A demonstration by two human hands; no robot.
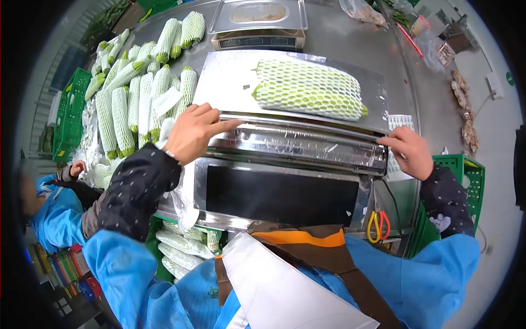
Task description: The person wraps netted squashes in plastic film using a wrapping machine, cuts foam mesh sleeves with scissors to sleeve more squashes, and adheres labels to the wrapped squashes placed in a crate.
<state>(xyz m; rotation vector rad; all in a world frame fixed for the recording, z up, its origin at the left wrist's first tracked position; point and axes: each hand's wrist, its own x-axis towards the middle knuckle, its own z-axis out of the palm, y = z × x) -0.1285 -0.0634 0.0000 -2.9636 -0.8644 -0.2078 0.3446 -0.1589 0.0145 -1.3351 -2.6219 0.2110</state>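
Note:
Two green vegetables in white foam net sleeves point(309, 89), zucchini-like in shape, lie side by side on the metal plate of a wrapping machine point(219, 82). In front of them a glossy roll of clear wrapping film point(296, 143) runs across the machine. My left hand point(193, 133) is at the film's left end, index finger stretched along its edge, the other fingers curled and the thumb hidden. At the right end, my right hand point(410, 151) pinches the film's edge between thumb and index finger. Below the roll is a black heating plate point(282, 196).
Many netted vegetables point(139, 96) are piled at the left. A weighing scale point(257, 39) stands behind the machine. Scissors point(378, 226) hang at the front right. Green crates point(71, 118) stand at both sides and below. Another person's hand point(78, 167) is at the left.

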